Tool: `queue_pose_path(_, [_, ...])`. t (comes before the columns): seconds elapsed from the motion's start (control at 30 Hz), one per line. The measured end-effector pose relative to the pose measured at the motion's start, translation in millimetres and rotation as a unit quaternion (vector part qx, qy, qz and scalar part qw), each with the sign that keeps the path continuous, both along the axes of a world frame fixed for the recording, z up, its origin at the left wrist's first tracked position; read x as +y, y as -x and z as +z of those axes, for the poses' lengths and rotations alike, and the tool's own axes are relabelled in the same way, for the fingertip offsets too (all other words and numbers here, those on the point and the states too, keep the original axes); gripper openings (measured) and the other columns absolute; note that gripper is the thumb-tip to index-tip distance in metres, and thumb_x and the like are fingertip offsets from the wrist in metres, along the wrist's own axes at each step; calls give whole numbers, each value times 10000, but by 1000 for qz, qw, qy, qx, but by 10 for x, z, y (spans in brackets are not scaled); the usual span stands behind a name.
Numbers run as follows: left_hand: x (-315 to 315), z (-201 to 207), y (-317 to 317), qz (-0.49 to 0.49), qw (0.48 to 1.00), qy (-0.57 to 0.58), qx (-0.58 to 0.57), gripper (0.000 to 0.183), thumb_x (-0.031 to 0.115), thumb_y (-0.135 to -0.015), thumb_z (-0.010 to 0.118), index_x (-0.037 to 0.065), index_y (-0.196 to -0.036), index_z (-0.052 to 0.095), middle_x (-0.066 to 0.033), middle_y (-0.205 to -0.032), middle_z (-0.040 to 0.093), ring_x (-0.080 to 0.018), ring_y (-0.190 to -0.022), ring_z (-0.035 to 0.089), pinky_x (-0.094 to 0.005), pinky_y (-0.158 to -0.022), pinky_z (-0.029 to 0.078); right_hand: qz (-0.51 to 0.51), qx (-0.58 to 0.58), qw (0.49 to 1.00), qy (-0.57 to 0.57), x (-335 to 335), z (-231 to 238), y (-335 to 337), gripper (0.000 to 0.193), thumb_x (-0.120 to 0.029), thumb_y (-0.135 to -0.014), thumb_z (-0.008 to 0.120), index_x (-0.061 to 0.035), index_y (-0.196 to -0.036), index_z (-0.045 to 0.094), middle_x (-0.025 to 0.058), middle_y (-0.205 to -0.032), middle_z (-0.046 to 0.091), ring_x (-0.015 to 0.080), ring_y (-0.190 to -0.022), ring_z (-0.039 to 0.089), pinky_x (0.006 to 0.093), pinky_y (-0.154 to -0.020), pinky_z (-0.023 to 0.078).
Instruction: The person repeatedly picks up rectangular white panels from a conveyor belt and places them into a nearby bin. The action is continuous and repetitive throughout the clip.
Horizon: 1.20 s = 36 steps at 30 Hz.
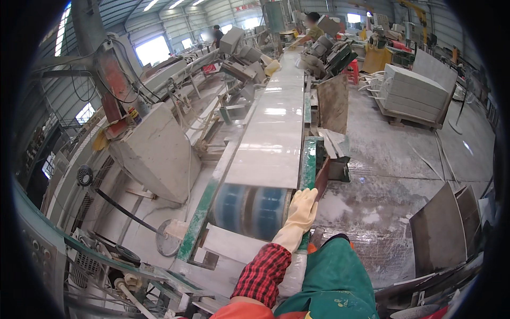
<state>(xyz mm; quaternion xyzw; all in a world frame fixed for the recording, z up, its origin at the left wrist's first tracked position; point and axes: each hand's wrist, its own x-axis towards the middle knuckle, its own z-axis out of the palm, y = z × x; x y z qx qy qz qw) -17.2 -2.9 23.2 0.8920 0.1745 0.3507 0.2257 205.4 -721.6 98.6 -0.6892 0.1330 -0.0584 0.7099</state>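
My left hand (299, 216), in a cream rubber glove below a red-and-black checked sleeve, reaches forward at the right side of the conveyor. Its fingers are stretched out over the green side rail (308, 169), close to the near right corner of a long, shiny, pale stone slab (271, 143). I see nothing held in it. The slab lies flat along the conveyor, and its near edge ends just above a roller with blue bands (228, 207). My right hand is out of view.
Machine heads (319, 50) flank the conveyor farther off, where a person (313, 29) stands. At right are a stack of pale slabs (417, 93) and leaning panels (438, 228). A big stone-coloured block (154, 151) stands left. The floor (372, 196) looks wet.
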Motion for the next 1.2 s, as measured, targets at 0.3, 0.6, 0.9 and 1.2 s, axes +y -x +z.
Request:
queue_pose_path(0.3, [-728, 164, -374, -212, 685, 691, -93, 520, 282, -1017, 565, 48, -1456, 415, -121, -1386, 550, -265, -1228, 573, -398, -1015, 501, 274, -73, 958, 39, 2318, -164, -553, 719, 46, -676, 609, -34, -1385, 515, 39, -795, 612, 90, -506, 503, 229, -432, 383])
queue_pose_path(0.6, [-709, 620, -212, -185, 545, 789, -215, 507, 236, -988, 531, 81, -1439, 358, -122, -1443, 452, -329, -1283, 503, -506, -1042, 456, 561, -453, 604, 340, 5160, 584, 424, 683, -110, -529, 834, -93, -1184, 639, 118, -1258, 617, 339, -1123, 593, 407, -937, 514])
queue_pose_path(0.9, [60, 448, 641, 82, 547, 672, -493, 395, -73, -961, 428, 14, -1344, 387, -236, -1374, 461, -417, -1228, 524, -646, -1006, 478, 566, -634, 420, 318, 6313, 483, 1030, 555, -297, -642, 809, -152, -1145, 623, 67, -1236, 568, 298, -1173, 528, 414, -1000, 445])
queue_pose_path(1.2, [734, -171, 1016, 173, 552, 645, -500, 438, -50, -985, 361, 5, -1415, 305, -263, -1442, 397, -479, -1296, 462, -694, -1027, 441, 495, -407, 645, 417, 4913, -283, -181, 565, -271, -772, 790, -98, -1278, 610, 165, -1389, 567, 337, -1334, 494, 412, -1112, 398])
